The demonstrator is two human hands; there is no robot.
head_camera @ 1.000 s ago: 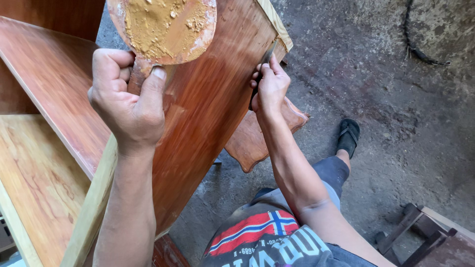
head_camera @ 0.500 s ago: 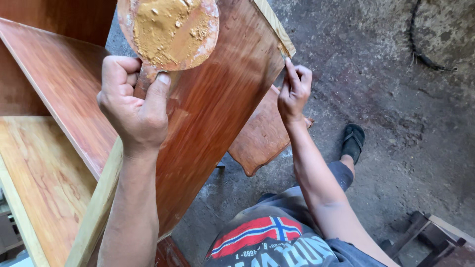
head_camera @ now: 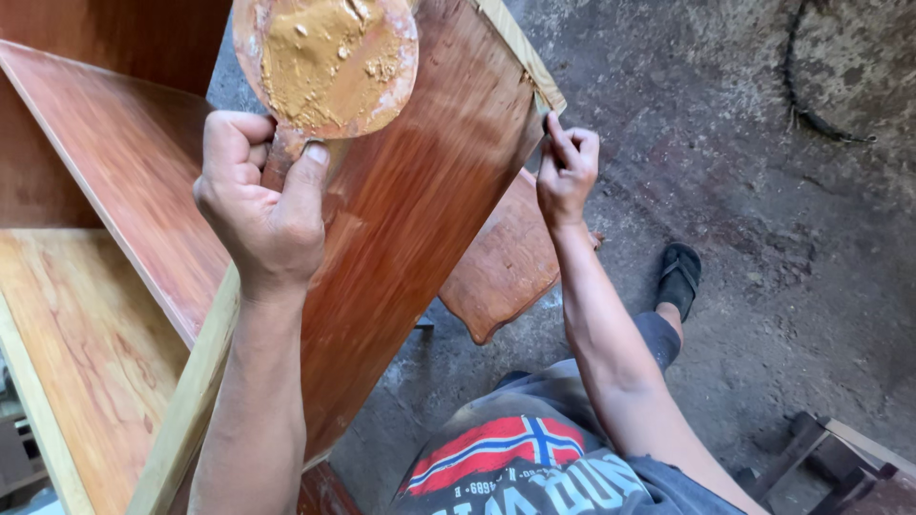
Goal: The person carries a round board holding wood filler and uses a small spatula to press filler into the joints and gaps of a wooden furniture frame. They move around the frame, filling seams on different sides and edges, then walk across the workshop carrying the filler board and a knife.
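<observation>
My left hand [head_camera: 262,205] grips the handle of a round wooden paddle [head_camera: 326,59] smeared with tan filler paste, held up over a reddish-brown wooden panel [head_camera: 420,229]. My right hand [head_camera: 566,170] pinches a small scraper blade [head_camera: 545,107] against the panel's pale upper edge [head_camera: 520,55]. The blade is mostly hidden by my fingers. The panel leans at a slant across the view, from the lower left up to the top right.
More reddish boards [head_camera: 124,191] and a paler panel [head_camera: 76,353] lie at the left. A curved wooden piece [head_camera: 501,262] sits below the panel. My foot in a black sandal [head_camera: 680,277] rests on the rough concrete floor [head_camera: 763,191]. Wooden scraps [head_camera: 840,458] lie lower right.
My right hand has slid up along the panel's edge toward the top corner. The paddle in my left hand has shifted slightly right and up.
</observation>
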